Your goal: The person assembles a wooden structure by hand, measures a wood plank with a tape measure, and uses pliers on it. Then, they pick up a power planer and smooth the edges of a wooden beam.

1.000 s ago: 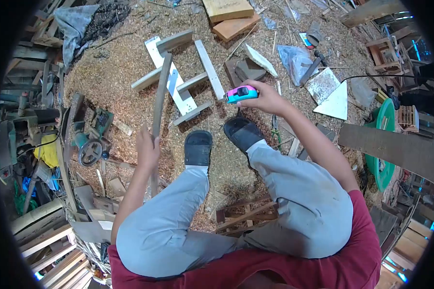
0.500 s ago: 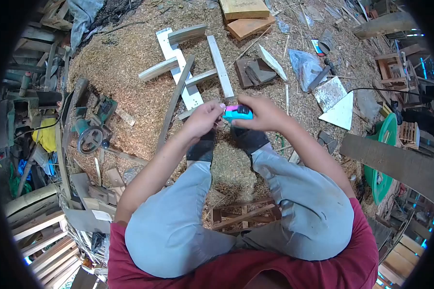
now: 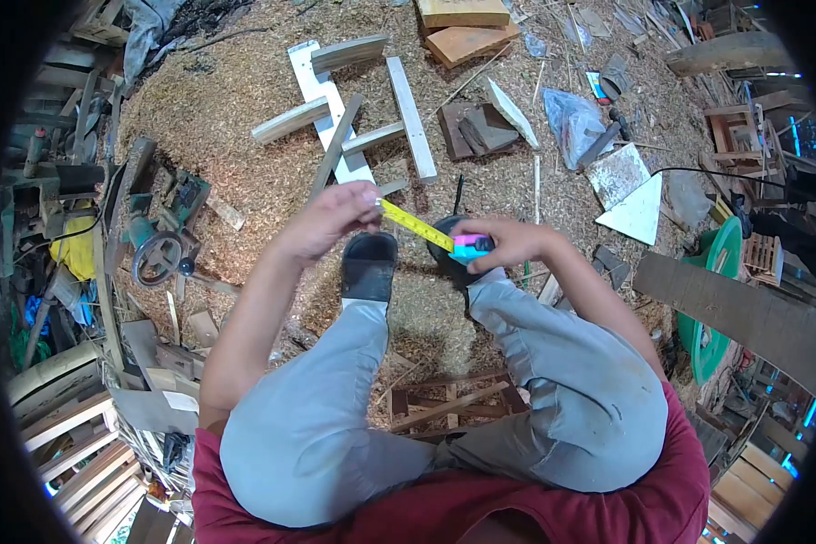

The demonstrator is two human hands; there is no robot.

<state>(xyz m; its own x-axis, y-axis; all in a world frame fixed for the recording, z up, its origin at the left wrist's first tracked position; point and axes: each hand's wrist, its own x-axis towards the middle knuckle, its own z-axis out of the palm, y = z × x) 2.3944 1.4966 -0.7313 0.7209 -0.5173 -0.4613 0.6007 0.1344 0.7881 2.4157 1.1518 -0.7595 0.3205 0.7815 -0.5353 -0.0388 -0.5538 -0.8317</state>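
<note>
My right hand (image 3: 510, 243) is wrapped round the teal and pink case of a tape measure (image 3: 469, 247). A short length of yellow blade (image 3: 415, 224) runs out of the case, up and to the left. Its free end is pinched in the fingers of my left hand (image 3: 337, 215). The blade hangs in the air above my dark slippers (image 3: 369, 266). Just beyond my hands, a white board (image 3: 320, 91) with wooden pieces set across it lies on the shavings, beside a narrow pale strip (image 3: 412, 120).
Thick wood blocks (image 3: 467, 43) sit at the far side, with dark wood pieces (image 3: 476, 131) nearer. A clear plastic bag (image 3: 573, 127) and white panels (image 3: 633, 208) lie to the right, near a green basin (image 3: 721, 254). A machine with a handwheel (image 3: 159, 258) stands at left.
My hands have moved apart, the left one going left and the right one slightly right and down. Yellow blade now shows drawn out between them.
</note>
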